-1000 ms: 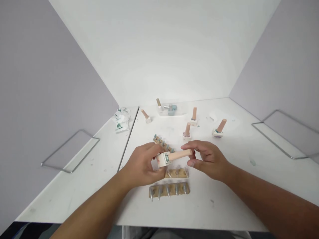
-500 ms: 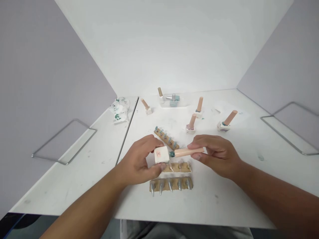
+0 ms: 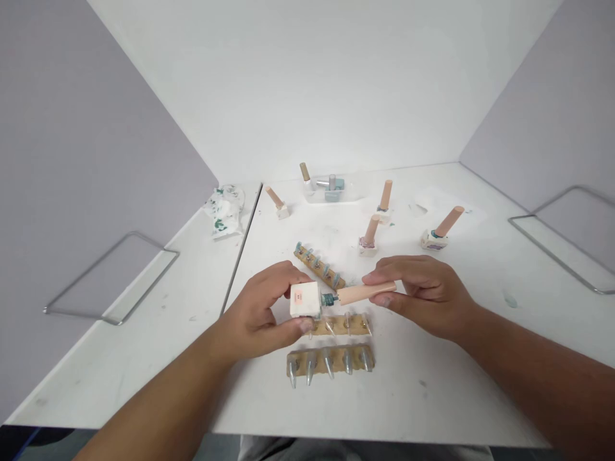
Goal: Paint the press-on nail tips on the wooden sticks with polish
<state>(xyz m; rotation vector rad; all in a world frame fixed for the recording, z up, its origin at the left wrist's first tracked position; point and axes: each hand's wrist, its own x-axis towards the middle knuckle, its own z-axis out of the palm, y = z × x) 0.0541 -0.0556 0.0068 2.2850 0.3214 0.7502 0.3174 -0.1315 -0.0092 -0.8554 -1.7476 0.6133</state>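
I have the fingers of my left hand [image 3: 262, 314] closed around a square white bottle [image 3: 304, 299], tipped on its side above the middle of the surface [image 3: 456, 384], and those of my right hand [image 3: 423, 291] pinching its peach cap [image 3: 360, 293] near the far end. I judge the step in hand to be parting cap and bottle: the green-smeared neck [image 3: 329, 299] lies bare between them, though I can't tell whether a brush shows. The next move calls for a steady bottle and a pull in line with the neck, without spilling. Below, toward the front edge, lie a strip of silvery nail tips [image 3: 331, 360] and a strip of clear tips [image 3: 340, 325], its left end hidden by my grip; a slanted strip [image 3: 314, 261] lies just beyond, so drips could land on them. Farther back stand four capped bottles [image 3: 368, 245], with a clear tray [image 3: 355, 194] by the back edge and a stained crumpled wrap [image 3: 225, 208] near the back left corner; none blocks my hands.
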